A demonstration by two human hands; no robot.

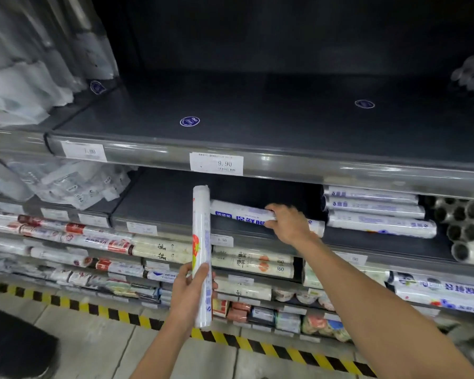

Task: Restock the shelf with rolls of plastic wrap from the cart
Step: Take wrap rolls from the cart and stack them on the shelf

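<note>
My left hand grips the lower part of a white roll of plastic wrap with a red and green print, held upright in front of the shelves. My right hand reaches into the second shelf and grips a white roll with blue lettering lying flat there. To its right, three similar rolls are stacked on the same shelf. The cart is out of view.
The top shelf holds only plastic packets at its far left and right ends. Roll ends are stacked at the right of the second shelf. Lower shelves carry many boxed and wrapped rolls. Yellow-black tape marks the floor.
</note>
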